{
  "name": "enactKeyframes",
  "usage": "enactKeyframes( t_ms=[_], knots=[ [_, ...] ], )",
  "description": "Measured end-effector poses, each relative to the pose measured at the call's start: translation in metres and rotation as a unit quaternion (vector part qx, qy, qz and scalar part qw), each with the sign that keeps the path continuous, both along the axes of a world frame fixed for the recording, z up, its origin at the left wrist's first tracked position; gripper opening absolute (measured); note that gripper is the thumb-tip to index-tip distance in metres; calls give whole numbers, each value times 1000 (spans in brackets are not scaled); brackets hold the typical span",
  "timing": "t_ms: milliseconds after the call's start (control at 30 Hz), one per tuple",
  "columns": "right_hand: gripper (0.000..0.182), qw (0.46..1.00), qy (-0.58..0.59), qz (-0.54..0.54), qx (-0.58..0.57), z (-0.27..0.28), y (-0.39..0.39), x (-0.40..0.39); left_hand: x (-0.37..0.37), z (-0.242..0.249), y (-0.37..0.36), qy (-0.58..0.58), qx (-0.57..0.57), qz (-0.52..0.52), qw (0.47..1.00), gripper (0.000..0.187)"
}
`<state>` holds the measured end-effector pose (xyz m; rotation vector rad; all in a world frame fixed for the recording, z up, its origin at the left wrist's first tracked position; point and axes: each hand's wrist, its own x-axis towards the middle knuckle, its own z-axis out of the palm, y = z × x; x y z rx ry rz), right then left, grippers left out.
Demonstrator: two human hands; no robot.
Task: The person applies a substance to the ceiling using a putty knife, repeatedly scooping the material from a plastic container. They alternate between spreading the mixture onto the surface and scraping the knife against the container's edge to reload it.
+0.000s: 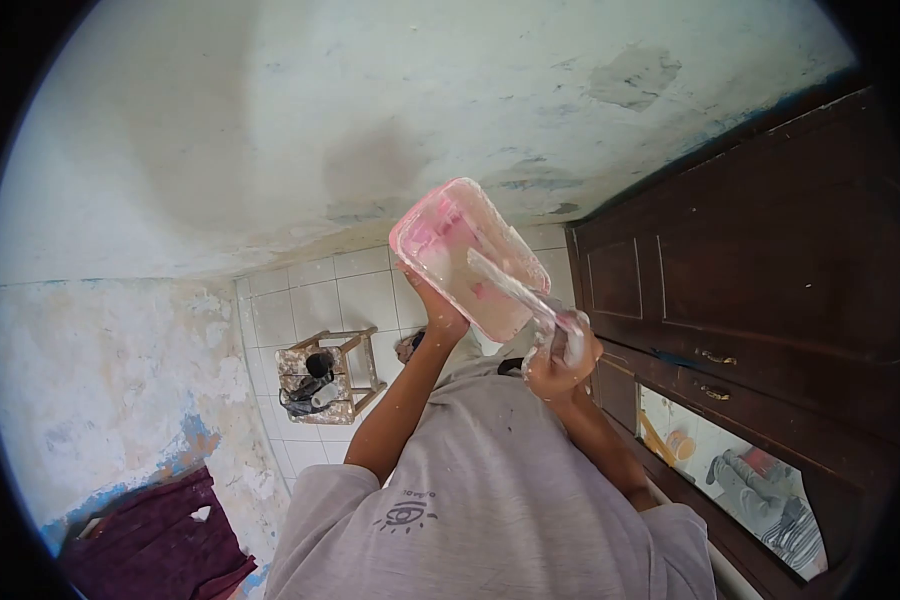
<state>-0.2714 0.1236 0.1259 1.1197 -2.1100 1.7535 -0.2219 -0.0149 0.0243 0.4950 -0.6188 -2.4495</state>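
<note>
A pink plastic tub (488, 228), its inside smeared with white paste, is tilted in front of my chest. My left hand (440, 308) grips it from below and along its left side, most of the fingers hidden under it. In my right hand (562, 362), closed round the handle, is a putty knife (508, 283) coated in white paste. The blade reaches over the tub's opening and points up and left. White smears cover the fingers of that hand.
A patchy wall (370, 130) rises ahead. Low on the left stands a spattered wooden stool (340, 408) with black items on it. A dark wooden cabinet (760, 240) with a mirror (730, 470) runs along the right. Purple cloth (160, 540) lies lower left.
</note>
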Motion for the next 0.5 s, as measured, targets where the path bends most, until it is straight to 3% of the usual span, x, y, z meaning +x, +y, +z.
enactKeyframes(
  t_ms=[33,133,233,333,433,500],
  knots=[
    [22,1000,5,-1,-12,-5,-2,1,2,3,2,1,7,16,1000,89],
    [16,987,0,39,158,-8,6,-8,-1,6,2,-62,-28,39,997,88],
    [16,997,21,-29,72,20,2,-22,6,9,-2,-94,-61,59,992,88],
    [26,994,-44,-33,97,23,18,-27,10,7,-2,-54,-74,44,995,88],
    [30,997,-41,-32,56,20,20,-14,9,5,-1,-58,11,58,997,88],
    [24,998,-23,-13,50,11,11,-6,9,6,3,-70,-81,54,993,89]
  ],
)
